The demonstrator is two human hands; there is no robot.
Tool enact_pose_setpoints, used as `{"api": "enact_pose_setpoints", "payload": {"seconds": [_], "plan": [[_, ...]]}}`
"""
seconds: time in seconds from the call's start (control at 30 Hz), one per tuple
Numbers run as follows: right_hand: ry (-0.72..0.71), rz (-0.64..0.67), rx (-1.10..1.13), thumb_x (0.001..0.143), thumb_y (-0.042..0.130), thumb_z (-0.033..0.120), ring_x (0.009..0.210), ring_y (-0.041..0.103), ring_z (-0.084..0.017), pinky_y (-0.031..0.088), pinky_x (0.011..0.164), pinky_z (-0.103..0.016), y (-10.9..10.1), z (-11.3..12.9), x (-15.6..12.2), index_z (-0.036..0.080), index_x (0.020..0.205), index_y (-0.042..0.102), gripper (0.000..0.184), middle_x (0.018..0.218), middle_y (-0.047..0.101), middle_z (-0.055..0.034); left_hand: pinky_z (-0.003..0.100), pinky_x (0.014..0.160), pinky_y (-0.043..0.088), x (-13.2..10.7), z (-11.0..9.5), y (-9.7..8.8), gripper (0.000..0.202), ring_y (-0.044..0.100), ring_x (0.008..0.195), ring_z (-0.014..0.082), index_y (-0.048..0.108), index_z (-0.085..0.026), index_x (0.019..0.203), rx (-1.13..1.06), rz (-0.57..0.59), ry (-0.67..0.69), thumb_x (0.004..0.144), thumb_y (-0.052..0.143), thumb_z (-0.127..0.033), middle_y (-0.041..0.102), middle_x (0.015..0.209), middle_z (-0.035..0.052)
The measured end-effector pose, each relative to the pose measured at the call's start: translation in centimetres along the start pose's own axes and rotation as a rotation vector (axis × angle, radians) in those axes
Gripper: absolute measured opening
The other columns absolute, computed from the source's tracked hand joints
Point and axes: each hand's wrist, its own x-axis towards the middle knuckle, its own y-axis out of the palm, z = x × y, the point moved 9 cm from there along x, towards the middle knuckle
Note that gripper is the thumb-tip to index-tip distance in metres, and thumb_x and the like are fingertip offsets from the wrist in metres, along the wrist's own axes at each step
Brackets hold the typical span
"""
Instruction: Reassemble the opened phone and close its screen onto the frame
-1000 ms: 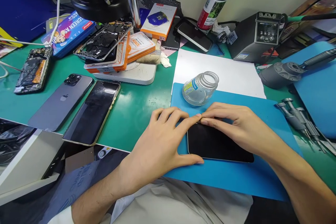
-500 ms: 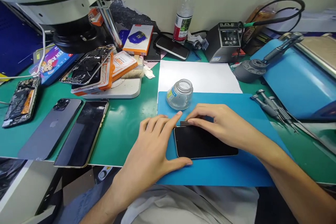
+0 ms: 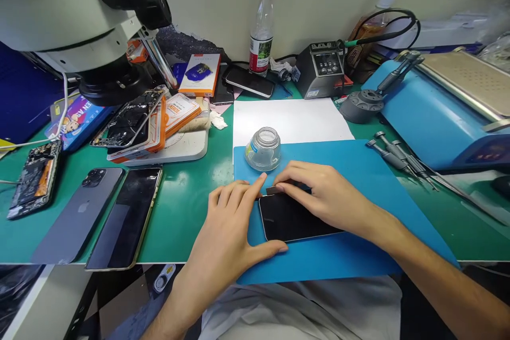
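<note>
A phone [image 3: 295, 218] lies face up on the blue mat [image 3: 319, 260], its dark screen showing. My right hand [image 3: 314, 188] pinches a thin, flat metal blade [image 3: 273, 190] between thumb and fingers, at the phone's far long edge close to its left corner. Whether the blade is inside the seam I cannot tell. Around the phone's left end, my left hand [image 3: 233, 223] is spread, thumb along the near edge and index finger pointing past the far left corner. Part of the phone's right side is hidden under my right hand. A glass jar [image 3: 263, 150] stands just beyond my fingers.
To the left lie a grey phone [image 3: 82, 212], a dark-screened phone [image 3: 125, 218] and an opened phone [image 3: 35, 178]. A microscope [image 3: 107, 37] overhangs stacked boxes. At right are soldering handles [image 3: 394, 154], a blue machine [image 3: 434, 111] and a soldering station [image 3: 321, 70]. A bottle [image 3: 262, 32] stands behind.
The camera view has shifted a little. My right hand's blade sits slightly nearer the phone's left corner and looks more tilted. My left hand keeps its pose.
</note>
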Motion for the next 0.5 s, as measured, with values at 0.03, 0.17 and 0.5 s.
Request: {"api": "enact_pose_setpoints", "payload": {"seconds": [0.03,0.17,0.5], "plan": [[-0.019,-0.035,-0.024,0.112,0.056,0.030,0.096,0.074,-0.018,0.055,0.083,-0.030,-0.1,0.3,-0.1,0.024,0.105,0.077,0.023,0.107,0.079,-0.0017,0.051,0.117,0.034,0.0,0.0,0.0,0.112,0.054,0.138,0.0313,0.020,-0.035,0.171,0.002,-0.001,0.001,0.087,0.093,-0.053,0.062,0.143,0.0054],[-0.028,-0.234,-0.137,0.113,0.056,0.029,0.102,0.073,-0.019,0.054,0.089,-0.032,-2.3,0.7,-0.8,0.022,0.110,0.073,0.019,0.110,0.077,-0.0040,0.052,0.118,0.035,-0.2,0.0,0.0,0.112,0.056,0.138,0.0320,0.020,-0.036,0.171,0.006,-0.006,0.014,0.087,0.092,-0.053,0.064,0.143,0.0052],[0.235,-0.506,-0.339,0.113,0.058,0.034,0.096,0.075,-0.021,0.055,0.083,-0.034,-7.6,-4.9,-8.9,0.026,0.108,0.076,0.020,0.107,0.079,-0.0005,0.059,0.123,0.040,-1.1,-0.9,-0.4,0.098,0.054,0.144,0.0334,0.017,-0.045,0.173,-0.070,0.052,0.048,0.099,0.082,-0.036,0.062,0.153,0.0057]]}}
